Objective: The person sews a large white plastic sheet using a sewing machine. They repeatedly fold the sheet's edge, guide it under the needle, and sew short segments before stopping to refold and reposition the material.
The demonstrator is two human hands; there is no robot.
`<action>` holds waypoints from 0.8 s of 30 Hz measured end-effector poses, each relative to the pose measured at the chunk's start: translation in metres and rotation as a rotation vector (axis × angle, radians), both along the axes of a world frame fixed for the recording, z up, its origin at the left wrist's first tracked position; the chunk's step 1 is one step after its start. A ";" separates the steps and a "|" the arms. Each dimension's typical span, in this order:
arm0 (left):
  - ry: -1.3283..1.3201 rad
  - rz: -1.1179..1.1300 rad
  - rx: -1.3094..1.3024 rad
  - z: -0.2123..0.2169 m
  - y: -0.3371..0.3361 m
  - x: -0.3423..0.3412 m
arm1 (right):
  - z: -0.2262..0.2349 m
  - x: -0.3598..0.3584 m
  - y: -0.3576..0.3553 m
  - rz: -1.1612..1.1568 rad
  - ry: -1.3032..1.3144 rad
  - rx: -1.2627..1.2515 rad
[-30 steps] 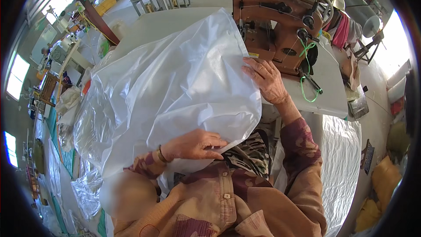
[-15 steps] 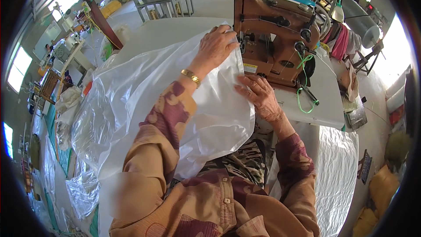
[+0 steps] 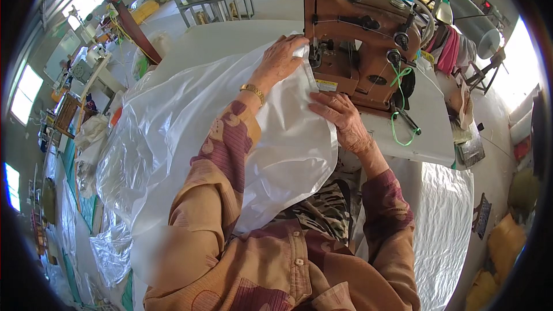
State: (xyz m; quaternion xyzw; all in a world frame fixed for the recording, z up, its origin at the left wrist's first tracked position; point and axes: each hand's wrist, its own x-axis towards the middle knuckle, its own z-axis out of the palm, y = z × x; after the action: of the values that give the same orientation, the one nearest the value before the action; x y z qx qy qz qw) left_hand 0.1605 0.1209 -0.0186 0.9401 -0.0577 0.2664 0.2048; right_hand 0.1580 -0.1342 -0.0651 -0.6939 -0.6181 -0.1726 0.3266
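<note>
Left hand (image 3: 280,57) gripping the far edge of a clear plastic bag (image 3: 184,138) at the brown sewing machine (image 3: 357,40); right hand (image 3: 340,118) open, flat on the bag, on the white desk (image 3: 426,115).

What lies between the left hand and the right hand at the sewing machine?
In the head view, only a stretch of the clear plastic sheet runs between the left hand and the right hand, along the front of the brown sewing machine.
</note>
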 end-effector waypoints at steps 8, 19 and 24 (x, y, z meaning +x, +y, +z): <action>0.073 -0.048 0.160 0.007 0.018 0.019 | 0.006 0.005 0.002 -0.009 -0.109 -0.009; 0.469 -0.168 -0.182 0.020 0.047 0.039 | -0.026 0.013 -0.008 0.008 0.083 0.065; 0.607 -0.126 -0.297 0.021 0.044 0.041 | -0.028 0.014 -0.018 0.064 0.242 0.112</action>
State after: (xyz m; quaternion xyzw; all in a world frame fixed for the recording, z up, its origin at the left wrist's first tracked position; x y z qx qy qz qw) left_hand 0.2019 0.1654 0.0022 0.9309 -0.0127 -0.0334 0.3635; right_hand 0.1719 -0.1518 -0.0933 -0.6705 -0.5852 -0.1111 0.4423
